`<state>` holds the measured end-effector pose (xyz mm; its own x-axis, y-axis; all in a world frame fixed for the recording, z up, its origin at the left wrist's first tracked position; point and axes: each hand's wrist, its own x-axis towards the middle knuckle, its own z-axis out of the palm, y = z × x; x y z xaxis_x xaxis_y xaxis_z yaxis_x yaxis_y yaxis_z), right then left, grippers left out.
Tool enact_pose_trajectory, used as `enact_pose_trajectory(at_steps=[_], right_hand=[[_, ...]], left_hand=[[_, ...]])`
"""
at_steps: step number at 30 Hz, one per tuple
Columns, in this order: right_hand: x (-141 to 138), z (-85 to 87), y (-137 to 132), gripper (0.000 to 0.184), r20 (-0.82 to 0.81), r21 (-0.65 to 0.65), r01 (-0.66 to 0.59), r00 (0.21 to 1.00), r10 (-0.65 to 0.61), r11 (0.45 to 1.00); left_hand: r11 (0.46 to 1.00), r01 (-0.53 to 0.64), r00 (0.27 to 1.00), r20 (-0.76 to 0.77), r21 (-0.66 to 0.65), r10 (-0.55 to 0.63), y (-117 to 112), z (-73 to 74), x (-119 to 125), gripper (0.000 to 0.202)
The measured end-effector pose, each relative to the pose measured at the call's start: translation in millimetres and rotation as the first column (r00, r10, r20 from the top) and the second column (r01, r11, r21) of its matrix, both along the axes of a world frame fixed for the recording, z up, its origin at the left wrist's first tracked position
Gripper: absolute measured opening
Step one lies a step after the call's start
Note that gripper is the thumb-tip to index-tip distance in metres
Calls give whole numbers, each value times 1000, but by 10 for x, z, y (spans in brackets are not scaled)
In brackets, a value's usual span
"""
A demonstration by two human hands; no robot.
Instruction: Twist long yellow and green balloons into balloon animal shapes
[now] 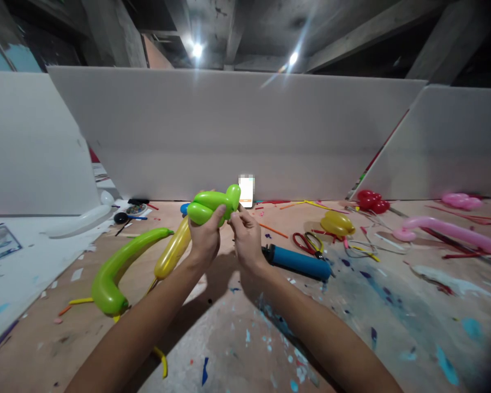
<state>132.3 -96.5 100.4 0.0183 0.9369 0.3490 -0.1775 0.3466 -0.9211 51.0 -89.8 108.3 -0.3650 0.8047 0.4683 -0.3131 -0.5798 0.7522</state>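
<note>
A light green twisted balloon [209, 198], folded into several bubbles, is up in front of me above the table. My left hand [207, 234] wraps round its lower side with the thumb pressed on it. At the balloon's right end, the fingers of my right hand [247, 234] are pinched together close to a bubble; what lies between the fingertips is too small to make out. Under and left of my left hand lies a long yellow balloon [174, 248]. Farther left is a curved green balloon [114, 267]. A blue hand pump [300, 262] rests beside my right wrist.
Scissors [309, 243] with red and yellow handles lie behind the pump. A lit phone [246, 191] stands against the white board [245, 131]. Rightward are yellow [337, 222], red [372, 202] and pink [454, 232] balloons; a white balloon [79, 221] lies left. Scraps dot the table.
</note>
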Motion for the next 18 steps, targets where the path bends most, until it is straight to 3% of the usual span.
enact_pose_trajectory(at_steps=[3, 6, 11, 18], right_hand=[[30, 29, -24, 28, 13, 161, 182, 982, -186, 970], [55, 27, -7, 29, 63, 216, 242, 963, -260, 946], [90, -26, 63, 29, 92, 255, 293, 941, -325, 921], [239, -30, 190, 29, 99, 292, 312, 930, -353, 904]], left_hand=[[967, 233, 965, 144, -100, -218, 4, 96, -42, 37], [903, 381, 918, 202, -197, -343, -21, 193, -118, 37], [861, 401, 912, 218, -312, -346, -68, 261, -203, 42], [876, 449, 891, 163, -176, -424, -84, 140, -101, 40]])
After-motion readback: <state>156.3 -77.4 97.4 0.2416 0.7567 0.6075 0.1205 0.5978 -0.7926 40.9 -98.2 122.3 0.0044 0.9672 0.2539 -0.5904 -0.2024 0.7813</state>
